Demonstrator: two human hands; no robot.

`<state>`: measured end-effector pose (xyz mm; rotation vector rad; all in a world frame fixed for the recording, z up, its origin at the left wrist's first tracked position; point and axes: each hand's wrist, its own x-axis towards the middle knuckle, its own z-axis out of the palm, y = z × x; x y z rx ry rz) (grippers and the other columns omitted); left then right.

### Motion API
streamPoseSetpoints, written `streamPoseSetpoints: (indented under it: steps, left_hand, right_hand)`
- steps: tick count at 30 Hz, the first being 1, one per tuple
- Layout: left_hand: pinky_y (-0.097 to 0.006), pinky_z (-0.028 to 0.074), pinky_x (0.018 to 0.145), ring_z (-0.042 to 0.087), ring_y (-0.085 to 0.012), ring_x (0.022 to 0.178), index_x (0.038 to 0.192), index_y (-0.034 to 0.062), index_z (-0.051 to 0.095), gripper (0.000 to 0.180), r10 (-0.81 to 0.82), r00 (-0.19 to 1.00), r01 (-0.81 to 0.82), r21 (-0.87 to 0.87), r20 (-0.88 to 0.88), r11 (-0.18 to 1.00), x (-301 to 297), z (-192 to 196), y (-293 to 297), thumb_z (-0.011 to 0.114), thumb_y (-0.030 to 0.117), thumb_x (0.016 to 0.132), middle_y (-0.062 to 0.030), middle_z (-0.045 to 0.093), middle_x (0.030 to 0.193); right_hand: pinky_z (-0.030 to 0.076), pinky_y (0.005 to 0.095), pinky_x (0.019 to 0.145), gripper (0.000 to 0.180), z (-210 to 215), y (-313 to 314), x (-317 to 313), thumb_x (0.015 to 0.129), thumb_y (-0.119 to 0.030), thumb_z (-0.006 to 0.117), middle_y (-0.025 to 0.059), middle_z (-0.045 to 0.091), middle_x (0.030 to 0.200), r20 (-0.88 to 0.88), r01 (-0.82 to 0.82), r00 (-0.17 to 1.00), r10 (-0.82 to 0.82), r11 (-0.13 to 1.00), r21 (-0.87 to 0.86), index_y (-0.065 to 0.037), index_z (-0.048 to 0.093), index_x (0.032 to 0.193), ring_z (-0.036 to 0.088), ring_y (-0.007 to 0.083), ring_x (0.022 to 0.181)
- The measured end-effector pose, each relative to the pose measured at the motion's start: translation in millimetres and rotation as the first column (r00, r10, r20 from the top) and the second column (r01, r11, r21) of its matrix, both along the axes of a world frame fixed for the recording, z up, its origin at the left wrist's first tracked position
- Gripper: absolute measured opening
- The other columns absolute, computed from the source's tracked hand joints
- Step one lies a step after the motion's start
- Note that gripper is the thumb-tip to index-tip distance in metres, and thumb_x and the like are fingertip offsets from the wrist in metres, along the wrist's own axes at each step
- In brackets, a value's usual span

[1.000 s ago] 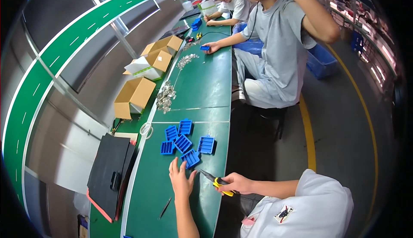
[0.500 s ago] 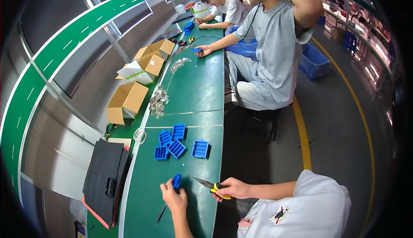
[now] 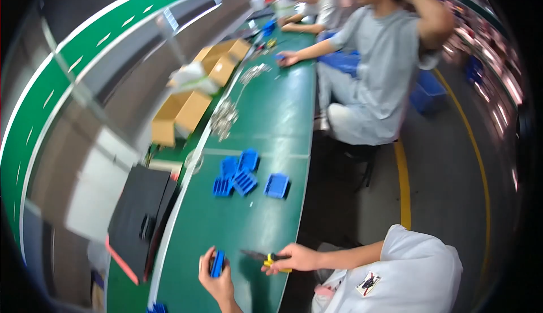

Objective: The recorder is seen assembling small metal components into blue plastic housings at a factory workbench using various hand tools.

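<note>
My left hand (image 3: 216, 282) grips a small blue plastic box (image 3: 217, 263) between thumb and fingers, just above the green table. My right hand (image 3: 298, 257) is wrapped round the yellow-and-black handles of long-nosed pliers (image 3: 274, 260). Their dark jaws point left at the held box, a short gap away from it. Farther up the table lies a cluster of several blue slotted boxes (image 3: 245, 182). A single blue box (image 3: 276, 185) sits apart, to their right. Motion blur hides the finer detail of the held box.
A black folder-like case (image 3: 138, 217) lies along the left side. Open cardboard boxes (image 3: 180, 115) and a heap of small metal parts (image 3: 225, 120) stand farther up. A seated person in grey (image 3: 384, 75) works at the table's right edge. Another blue piece (image 3: 157, 308) shows at the lower edge.
The whole view has shifted and blurred. My left hand has turned the blue box and brought it nearer to me. The pliers, still in my right hand, now point more levelly to the left.
</note>
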<state>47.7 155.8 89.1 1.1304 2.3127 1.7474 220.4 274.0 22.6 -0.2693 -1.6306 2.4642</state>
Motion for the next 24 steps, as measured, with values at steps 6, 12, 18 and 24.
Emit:
streamPoseSetpoints:
  steps: [6,12,18,24]
  left_hand:
    - [-0.029,0.047,0.08,0.06,-0.0201,0.086,0.096,-0.0025,0.065,0.028,-0.126,0.984,0.132,0.042,-0.125,0.99,-18.7,20.3,-2.5,0.069,-0.004,0.069,-0.0089,0.062,0.096]
    - [-0.03,0.049,0.083,0.065,-0.0217,0.092,0.102,-0.0015,0.065,0.033,-0.288,0.95,0.275,0.117,0.123,0.954,-34.9,21.4,-34.8,0.066,-0.007,0.069,-0.012,0.068,0.099]
    - [-0.029,0.05,0.077,0.065,-0.0195,0.084,0.102,0.0027,0.068,0.035,-0.35,0.929,0.35,0.018,0.12,0.936,-43.1,22.2,-46.0,0.076,0.005,0.069,-0.0101,0.068,0.095]
    - [-0.031,0.052,0.078,0.066,-0.0221,0.087,0.097,0.0039,0.069,0.03,-0.479,0.878,0.479,0.073,-0.021,0.875,-54.1,20.0,-51.6,0.072,-0.001,0.068,-0.0101,0.069,0.097]
  right_hand:
    - [0.045,0.0231,0.076,0.027,45.8,14.7,-2.6,0.084,-0.011,0.065,0.0055,0.067,0.091,0.044,0.02,0.998,-0.035,0.949,0.314,0.004,0.064,0.106,0.057,0.0073,0.082]
    - [0.041,0.0245,0.057,0.022,61.9,14.4,-17.5,0.079,-0.009,0.068,0.008,0.063,0.082,0.034,-0.083,0.996,0.077,0.817,0.57,0.006,0.063,0.094,0.05,0.01,0.062]
    - [0.042,0.025,0.057,0.023,66.2,10.9,-24.7,0.078,-0.006,0.068,0.0097,0.061,0.075,0.053,-0.107,0.994,0.095,0.771,0.627,0.006,0.063,0.096,0.051,0.0108,0.06]
    - [0.044,0.0265,0.058,0.019,80.4,9.2,-27.3,0.077,-0.003,0.068,0.0127,0.063,0.081,0.094,-0.145,0.989,0.111,0.76,0.634,0.008,0.062,0.091,0.054,0.015,0.061]
